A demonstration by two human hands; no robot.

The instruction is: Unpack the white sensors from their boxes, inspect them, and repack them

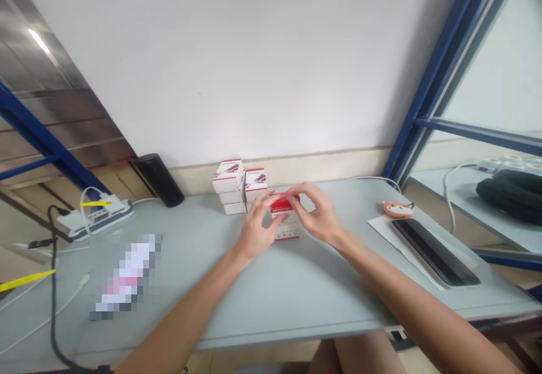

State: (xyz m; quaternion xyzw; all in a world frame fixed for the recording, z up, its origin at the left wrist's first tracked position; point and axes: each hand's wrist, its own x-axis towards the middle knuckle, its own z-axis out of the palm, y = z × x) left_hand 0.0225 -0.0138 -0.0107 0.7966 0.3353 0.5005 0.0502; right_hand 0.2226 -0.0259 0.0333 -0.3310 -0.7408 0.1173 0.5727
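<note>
A small red and white cardboard box point(289, 229) stands upright on the table, with "DETECTOR" printed on its red band. My left hand point(259, 226) grips its left side, thumb against the front face and fingers up at the top edge. At the top right, my right hand point(315, 211) pinches the box's red upper edge between thumb and fingers. Both sets of fingertips nearly meet over the box and partly cover its top. Just behind and left of my hands, similar boxes point(228, 185) are stacked in two columns.
A black cylinder point(158, 181) stands by the wall. At left are a power strip point(95, 220) with cables and a pixelated flat item point(127, 278). On the right lie a black phone-like device point(436, 253), white paper point(383, 230) and an orange animal-faced item point(398, 209). Blue frame posts flank the table point(271, 300).
</note>
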